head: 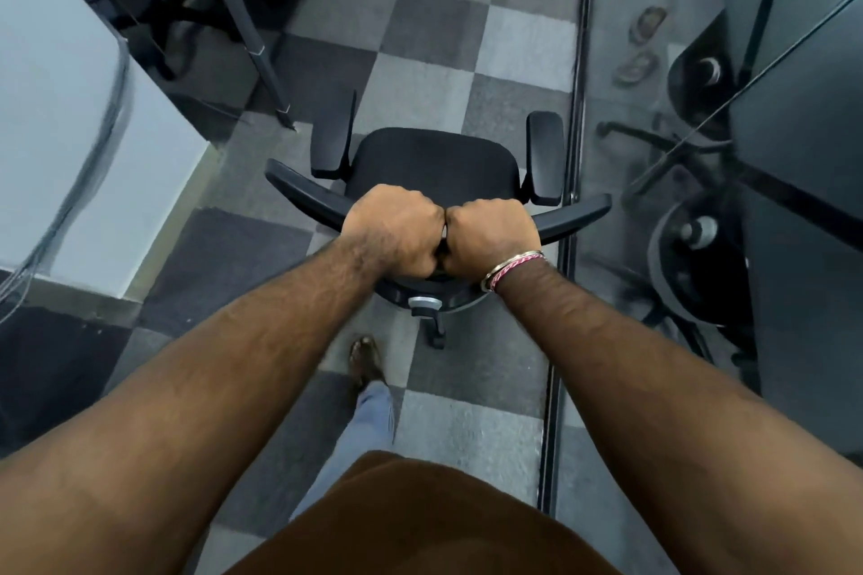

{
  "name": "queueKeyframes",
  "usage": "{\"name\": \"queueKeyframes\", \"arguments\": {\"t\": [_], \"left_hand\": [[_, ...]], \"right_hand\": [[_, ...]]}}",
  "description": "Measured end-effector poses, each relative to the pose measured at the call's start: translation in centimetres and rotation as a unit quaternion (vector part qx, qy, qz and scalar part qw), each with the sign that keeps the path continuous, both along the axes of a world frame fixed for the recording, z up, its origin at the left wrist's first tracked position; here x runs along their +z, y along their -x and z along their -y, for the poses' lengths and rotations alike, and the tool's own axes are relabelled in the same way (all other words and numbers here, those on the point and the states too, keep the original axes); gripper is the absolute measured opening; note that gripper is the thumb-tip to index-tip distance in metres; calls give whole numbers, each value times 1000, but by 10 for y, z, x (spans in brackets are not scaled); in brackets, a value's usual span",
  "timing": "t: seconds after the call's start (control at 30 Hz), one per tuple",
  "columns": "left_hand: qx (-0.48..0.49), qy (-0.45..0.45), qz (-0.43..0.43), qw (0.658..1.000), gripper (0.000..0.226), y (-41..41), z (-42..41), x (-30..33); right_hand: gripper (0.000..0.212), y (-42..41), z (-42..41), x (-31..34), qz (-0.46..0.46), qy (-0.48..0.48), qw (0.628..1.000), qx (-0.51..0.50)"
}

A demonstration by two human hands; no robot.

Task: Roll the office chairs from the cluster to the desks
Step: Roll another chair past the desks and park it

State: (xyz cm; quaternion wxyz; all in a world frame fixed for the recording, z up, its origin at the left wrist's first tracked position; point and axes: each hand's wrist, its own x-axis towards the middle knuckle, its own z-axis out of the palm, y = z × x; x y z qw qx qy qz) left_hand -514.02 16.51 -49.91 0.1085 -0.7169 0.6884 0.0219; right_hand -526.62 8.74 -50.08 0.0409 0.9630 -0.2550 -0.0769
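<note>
- Chair [436, 163], black, mid-frame on checkered carpet [420, 37], seen from above and behind; seat points far, backrest top near
- Two armrests: left one [332, 140] tilted up on edge, right one [545, 154] flat
- Backrest top edge runs left-right as a curved bar, ends sticking out past both fists
- Left hand [394, 231] curled tight round the middle of the backrest top, knuckles up
- Right hand [490, 233] curled round the same bar just beside it, fists touching at the knuckles
- Right wrist has a bangle and red-white thread [511, 268]
- Below the hands: chair's rear mechanism with a grey knob [425, 303] and one caster [436, 336] on the floor
- Person's foot [366, 360] in a sandal just near of the caster, jeans leg behind it, brown shirt at bottom edge
- Desk [60, 107], pale top, far left, with cables [93, 163] draped over its edge; chair sits right of it, apart
- Dark desk leg [252, 37] slants down to the floor just far-left of the chair
- Glass partition with a dark frame [572, 154] runs near-to-far just right of the chair, right armrest close to it
- Behind the glass: more black chairs [691, 247], dark desk [803, 107], pair of sandals [642, 47] on the floor, all blurry
</note>
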Motion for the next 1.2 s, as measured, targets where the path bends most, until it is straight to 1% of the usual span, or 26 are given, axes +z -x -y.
{"name": "queueKeyframes", "arguments": {"t": [0.17,0.23,0.37,0.63,0.87,1.1,1.2], "left_hand": [[-45,12,-6,999,26,-82,100,-4],[-58,-3,-11,998,25,-118,139,2],[-87,-13,-10,996,26,-173,198,2],[-100,-29,-8,995,27,-273,320,3],[-84,-17,-3,996,25,-343,456,0],[-57,-33,-13,998,25,-424,585,4],[-41,-29,-10,999,26,-461,640,3]], "right_hand": [[22,-75,87,2,-2,4,999,-50],[21,-111,121,5,-2,2,997,-77],[21,-163,172,6,-10,6,996,-87],[25,-257,288,2,-2,6,994,-106],[26,-331,427,0,8,23,994,-102],[24,-412,561,3,13,-5,997,-81],[23,-450,619,1,16,-2,998,-62]]}}
